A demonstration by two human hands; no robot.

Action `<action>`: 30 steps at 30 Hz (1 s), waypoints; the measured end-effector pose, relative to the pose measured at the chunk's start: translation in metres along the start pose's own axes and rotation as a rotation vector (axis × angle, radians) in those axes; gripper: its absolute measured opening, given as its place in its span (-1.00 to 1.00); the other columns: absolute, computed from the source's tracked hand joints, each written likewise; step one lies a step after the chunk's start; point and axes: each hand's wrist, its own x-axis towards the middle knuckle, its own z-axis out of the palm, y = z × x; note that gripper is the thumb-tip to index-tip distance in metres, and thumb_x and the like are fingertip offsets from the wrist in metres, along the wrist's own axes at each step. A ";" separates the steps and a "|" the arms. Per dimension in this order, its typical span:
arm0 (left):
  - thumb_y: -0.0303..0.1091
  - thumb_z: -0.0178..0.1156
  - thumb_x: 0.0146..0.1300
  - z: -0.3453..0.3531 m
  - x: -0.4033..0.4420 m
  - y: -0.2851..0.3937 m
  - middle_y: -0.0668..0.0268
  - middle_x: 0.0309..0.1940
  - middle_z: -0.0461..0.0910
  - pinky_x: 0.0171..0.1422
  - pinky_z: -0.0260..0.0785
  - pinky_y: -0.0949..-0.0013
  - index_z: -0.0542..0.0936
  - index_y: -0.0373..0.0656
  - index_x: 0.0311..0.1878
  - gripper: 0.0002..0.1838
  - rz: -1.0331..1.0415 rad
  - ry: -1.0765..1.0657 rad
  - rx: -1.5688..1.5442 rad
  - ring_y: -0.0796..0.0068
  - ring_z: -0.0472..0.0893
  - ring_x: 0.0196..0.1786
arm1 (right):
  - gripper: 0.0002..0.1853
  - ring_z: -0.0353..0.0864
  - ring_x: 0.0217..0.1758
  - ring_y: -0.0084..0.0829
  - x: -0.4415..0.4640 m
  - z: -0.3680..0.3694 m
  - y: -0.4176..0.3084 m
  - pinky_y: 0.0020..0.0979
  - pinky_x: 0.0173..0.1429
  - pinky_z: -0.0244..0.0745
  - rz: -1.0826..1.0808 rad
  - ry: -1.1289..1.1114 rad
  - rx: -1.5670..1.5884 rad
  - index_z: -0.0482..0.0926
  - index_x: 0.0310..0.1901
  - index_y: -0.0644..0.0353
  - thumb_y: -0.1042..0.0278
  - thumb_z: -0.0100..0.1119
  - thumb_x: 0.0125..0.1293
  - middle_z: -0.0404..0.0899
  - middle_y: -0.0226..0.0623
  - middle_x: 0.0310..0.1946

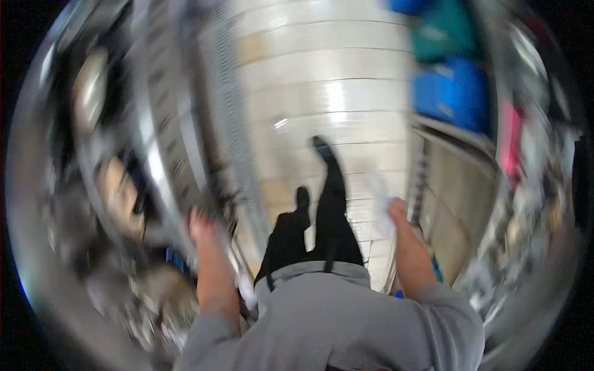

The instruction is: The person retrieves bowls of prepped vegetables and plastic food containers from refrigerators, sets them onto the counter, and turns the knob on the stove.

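My right hand [398, 211] is closed on a pale, see-through, limp-looking thing [378, 195], perhaps thin plastic; blur hides its exact kind. It hangs over the floor on the right, beside my leg. On the left, my left hand [202, 224] is beside the edge of a long metal counter [148, 123]. Its fingers are smeared by motion, so whether it touches the counter or holds anything is unclear.
White floor tiles [322, 68] run ahead between my legs and the far end. A perforated grey strip [228, 105] lines the left side. To the right stand a metal-framed cabinet [455, 204] and blue containers [451, 93], with a green one [444, 31] beyond.
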 end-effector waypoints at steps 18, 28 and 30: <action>0.04 0.31 0.28 0.098 -0.218 -0.269 0.24 -0.02 0.54 -0.34 0.40 0.30 0.38 -0.04 0.30 -0.38 0.546 -1.380 1.874 0.26 0.60 -0.32 | -0.89 0.59 -0.14 0.02 -0.633 0.129 -0.082 -0.06 0.01 0.51 1.262 1.065 0.804 0.60 -0.41 0.19 0.53 0.06 0.08 0.64 -0.09 -0.33; -0.54 0.40 0.05 -0.343 -0.602 -0.666 0.08 0.25 0.47 0.16 0.45 0.32 0.41 -0.14 0.39 -0.24 0.624 -3.284 1.732 0.33 0.56 0.18 | -0.78 0.65 -0.15 -0.38 -0.814 0.250 -0.077 -0.38 -0.07 0.54 1.118 1.974 2.483 0.66 -0.20 0.14 0.57 -0.01 0.28 0.67 -0.31 -0.25; -0.57 0.42 -0.01 -0.436 -0.645 -0.711 0.09 0.15 0.52 0.06 0.51 0.31 0.53 -0.21 0.27 -0.33 0.917 -3.533 1.502 0.32 0.60 0.13 | -0.77 0.62 -0.09 -0.40 -0.900 0.269 -0.084 -0.35 0.03 0.53 0.313 2.372 2.954 0.67 -0.09 0.11 0.47 0.01 0.35 0.65 -0.30 -0.14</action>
